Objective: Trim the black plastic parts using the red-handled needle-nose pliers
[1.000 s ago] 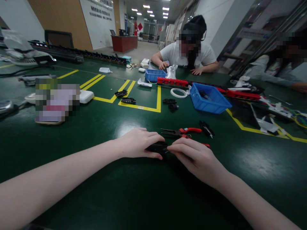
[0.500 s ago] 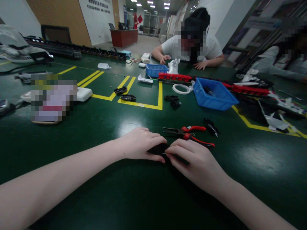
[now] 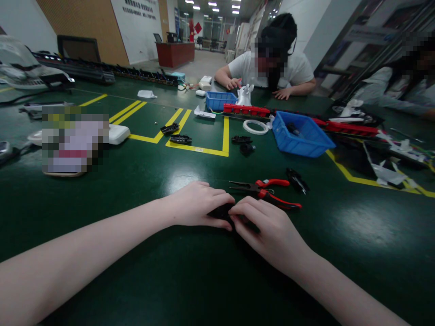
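Observation:
My left hand (image 3: 200,204) is closed around a small black part (image 3: 220,212), with the thumb on the near side and the fingers on the far side. My right hand (image 3: 260,222) pinches at the right end of that part, and its fingertips hide whatever they grip. Just beyond the hands lie long-nose pliers (image 3: 253,185) with red handles, jaws pointing left. A black clip-like part (image 3: 297,180) with bright metal tips rests to the right of the pliers. Similar black parts (image 3: 181,139) sit farther off on the green table (image 3: 136,267).
A blue bin (image 3: 302,147) with black pieces stands at the right, beside a roll of white tape (image 3: 255,127). A smaller blue bin (image 3: 220,102) is farther back. A phone (image 3: 73,149) lies at the left. A person (image 3: 288,68) leans over the far side.
My right hand has shifted slightly left, its fingertips closer in to the black part. The left hand keeps its grip with hardly any movement.

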Motion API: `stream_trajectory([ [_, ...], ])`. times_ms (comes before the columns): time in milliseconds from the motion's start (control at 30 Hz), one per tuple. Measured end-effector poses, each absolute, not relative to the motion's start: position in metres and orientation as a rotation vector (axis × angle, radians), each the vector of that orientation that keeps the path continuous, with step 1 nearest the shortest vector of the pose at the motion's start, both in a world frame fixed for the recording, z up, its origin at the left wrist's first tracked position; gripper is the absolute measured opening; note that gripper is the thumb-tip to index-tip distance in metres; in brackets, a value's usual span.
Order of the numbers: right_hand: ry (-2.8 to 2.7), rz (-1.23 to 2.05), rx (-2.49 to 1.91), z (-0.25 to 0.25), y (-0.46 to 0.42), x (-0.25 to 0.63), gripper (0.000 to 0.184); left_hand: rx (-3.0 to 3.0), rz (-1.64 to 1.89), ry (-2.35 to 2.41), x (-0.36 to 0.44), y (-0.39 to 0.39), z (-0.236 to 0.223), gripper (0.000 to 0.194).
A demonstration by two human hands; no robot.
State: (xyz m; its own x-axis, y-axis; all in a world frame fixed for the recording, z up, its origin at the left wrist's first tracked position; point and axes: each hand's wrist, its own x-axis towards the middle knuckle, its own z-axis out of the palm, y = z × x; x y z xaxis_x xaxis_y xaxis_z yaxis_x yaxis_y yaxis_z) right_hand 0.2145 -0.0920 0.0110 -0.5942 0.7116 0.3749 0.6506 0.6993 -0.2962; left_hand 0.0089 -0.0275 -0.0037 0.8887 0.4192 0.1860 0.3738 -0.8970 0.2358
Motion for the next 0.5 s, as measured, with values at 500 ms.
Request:
stream_trajectory([
  [500, -2.393, 0.536, -1.168, 0.0110, -0.0921, 0.2125, 0.015, 2.862, 0.307, 0.603, 0.0100, -0.0280, -0.0017, 0.037],
])
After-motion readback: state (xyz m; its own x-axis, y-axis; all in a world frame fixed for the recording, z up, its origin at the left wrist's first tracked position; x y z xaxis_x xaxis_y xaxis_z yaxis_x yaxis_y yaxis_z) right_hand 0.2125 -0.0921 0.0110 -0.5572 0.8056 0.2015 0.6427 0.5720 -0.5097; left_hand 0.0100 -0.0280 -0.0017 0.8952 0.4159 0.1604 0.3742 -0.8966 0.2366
